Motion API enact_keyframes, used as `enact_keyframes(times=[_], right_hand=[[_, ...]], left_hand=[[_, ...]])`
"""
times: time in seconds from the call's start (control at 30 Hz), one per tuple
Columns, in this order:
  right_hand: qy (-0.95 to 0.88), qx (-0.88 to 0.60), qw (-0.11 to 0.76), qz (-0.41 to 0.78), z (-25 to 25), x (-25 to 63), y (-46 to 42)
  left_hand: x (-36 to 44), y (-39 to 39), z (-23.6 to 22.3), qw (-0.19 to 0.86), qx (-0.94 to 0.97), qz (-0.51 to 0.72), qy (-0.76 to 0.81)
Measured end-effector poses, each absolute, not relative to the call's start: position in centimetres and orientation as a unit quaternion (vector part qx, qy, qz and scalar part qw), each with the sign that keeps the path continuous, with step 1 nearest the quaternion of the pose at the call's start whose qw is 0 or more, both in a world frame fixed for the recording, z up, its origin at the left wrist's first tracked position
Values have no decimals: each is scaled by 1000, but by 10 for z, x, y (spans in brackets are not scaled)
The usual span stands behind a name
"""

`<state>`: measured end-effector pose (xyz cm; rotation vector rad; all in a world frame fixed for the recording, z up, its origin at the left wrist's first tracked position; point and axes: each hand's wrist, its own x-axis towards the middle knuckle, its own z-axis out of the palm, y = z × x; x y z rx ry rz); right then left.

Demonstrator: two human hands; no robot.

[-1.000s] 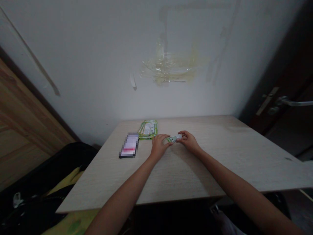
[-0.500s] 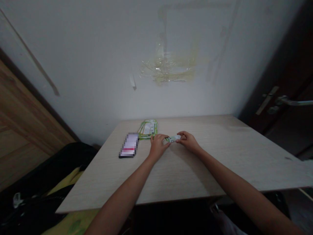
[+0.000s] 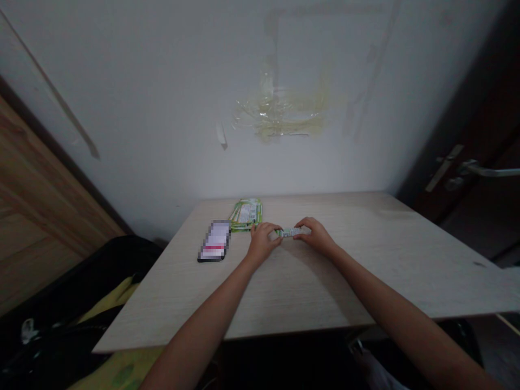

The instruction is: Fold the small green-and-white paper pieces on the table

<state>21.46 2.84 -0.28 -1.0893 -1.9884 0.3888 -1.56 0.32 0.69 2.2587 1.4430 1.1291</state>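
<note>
Between my two hands is a narrow green-and-white printed packet (image 3: 289, 232), perhaps folded, low over the table. My left hand (image 3: 263, 241) has its fingers closed on the packet's left end, partly covering it. At the right end, my right hand (image 3: 315, 235) pinches it between thumb and fingers. Just behind my left hand lies a stack of flat green-and-white packets (image 3: 246, 212). A phone (image 3: 215, 241) with a blurred-out screen lies left of my left hand, touching or close to the stack.
The pale wooden table (image 3: 284, 303) stands against a grey wall (image 3: 162, 108) with peeling clear tape (image 3: 280, 116). A dark door with a metal handle (image 3: 487, 169) is at the right. Dark bags and yellow cloth (image 3: 109, 300) sit left of the table.
The strip between my hands has turned slightly and lies more level, with its right end a little lower. My right fingers have shifted slightly; the stack and phone have not moved.
</note>
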Motion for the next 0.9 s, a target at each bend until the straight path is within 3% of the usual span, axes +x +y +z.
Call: enact_keyframes(times=[0.9], right_hand=[[-814, -436, 373, 86, -5, 213, 28]], left_hand=[[-16, 5, 1, 104, 775, 364, 505]])
